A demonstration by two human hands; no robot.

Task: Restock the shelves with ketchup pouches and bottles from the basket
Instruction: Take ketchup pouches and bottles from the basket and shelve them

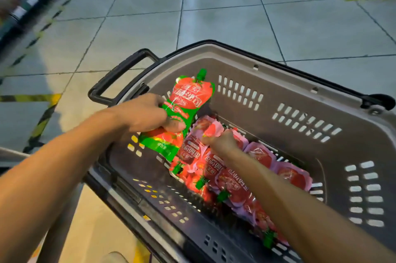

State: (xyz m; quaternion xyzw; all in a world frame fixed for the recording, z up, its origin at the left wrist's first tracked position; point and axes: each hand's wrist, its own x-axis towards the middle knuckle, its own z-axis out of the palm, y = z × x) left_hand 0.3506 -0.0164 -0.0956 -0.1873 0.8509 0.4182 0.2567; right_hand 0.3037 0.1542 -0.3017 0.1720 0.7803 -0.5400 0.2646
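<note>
Tiled aisle floor (225,22) surrounds the grey basket (321,95); a green-edged ketchup pouch (188,99) is gripped by the left hand (147,112), a pink pouch (205,127) pinched by the right hand (222,140); each should be lifted clear separately.

A grey tiled floor (225,18) with yellow-and-black striped tape lines (40,125) carries a slotted grey basket (334,112), in which pink-and-red ketchup pouches (233,179) lie heaped.

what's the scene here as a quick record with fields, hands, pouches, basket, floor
left hand: grips a green-edged ketchup pouch, lifted above the basket
right hand: pinches a pink-edged pouch in the pile
basket: grey, slotted walls, black handle
pile of pouches: lying along the basket floor
floor: grey tiles
bottles: none visible
</note>
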